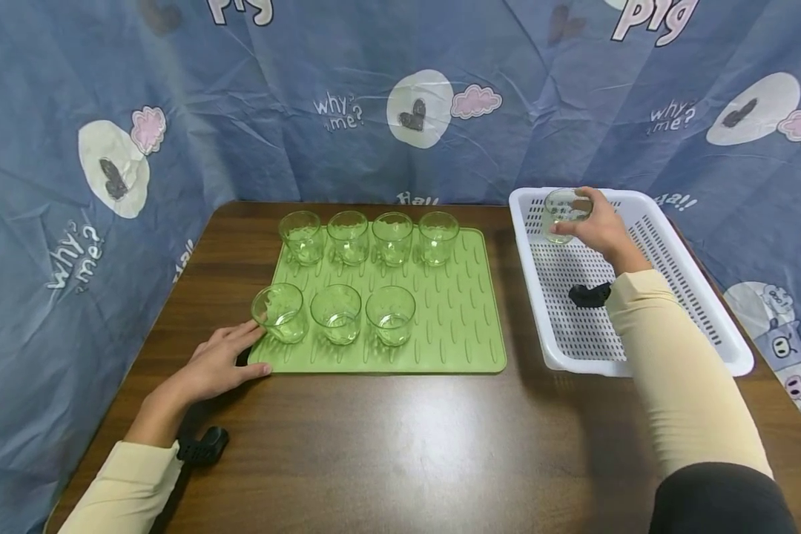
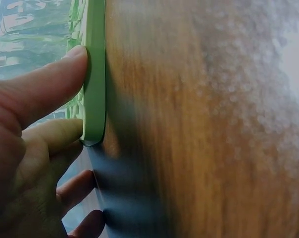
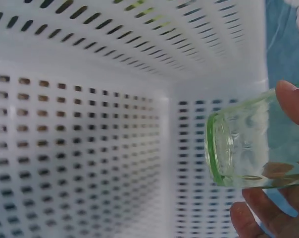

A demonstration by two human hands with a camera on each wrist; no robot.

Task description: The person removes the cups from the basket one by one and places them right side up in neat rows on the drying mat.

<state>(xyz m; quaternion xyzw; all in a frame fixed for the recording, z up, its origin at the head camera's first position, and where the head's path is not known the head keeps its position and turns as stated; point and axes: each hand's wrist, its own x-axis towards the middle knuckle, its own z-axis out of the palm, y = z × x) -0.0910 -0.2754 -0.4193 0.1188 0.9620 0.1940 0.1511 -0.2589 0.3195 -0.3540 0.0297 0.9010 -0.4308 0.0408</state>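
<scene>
My right hand (image 1: 601,226) grips a clear glass cup (image 3: 243,144) over the back left part of the white basket (image 1: 587,366). In the right wrist view the cup lies sideways, its greenish base toward the basket's holed wall. My left hand (image 1: 216,363) rests at the front left corner of the green mat (image 1: 463,311), fingers spread. In the left wrist view the thumb and one finger touch the mat's edge (image 2: 95,74). Several glass cups (image 1: 392,237) stand in the mat's back row. Three more cups (image 1: 336,315) stand in front, the leftmost beside my left fingers.
Beneath everything is a brown wooden table (image 1: 400,445). A blue printed cloth (image 1: 347,67) hangs behind and at the sides. Black wrist cameras (image 1: 203,446) are strapped on both wrists. The mat's front right part shows bare ridges.
</scene>
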